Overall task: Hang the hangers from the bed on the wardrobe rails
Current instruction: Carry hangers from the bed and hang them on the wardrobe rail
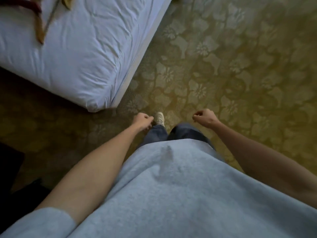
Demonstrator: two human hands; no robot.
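Both hands are free of any load in the head view: the left hand (143, 121) and the right hand (204, 118) hang in front of the body with fingers loosely curled, so neither grip has hold of anything. They hover over the patterned carpet (231, 69), with a shoe (159, 118) showing between them.

Up in the far left corner, the hangers (40, 30) lie on the white sheet of the bed (82, 54), well apart from both hands. One looks wooden, another dark red at the frame edge; how many there are in all cannot be told, since the pile runs out of frame. No wardrobe or rail is in sight.

By this reading the step in hand is the walk to fetch a hanger, not the hanging itself. The next move calls for stepping round the bed corner, reaching across the sheet, and closing a grip on one hanger, ideally near its hook.
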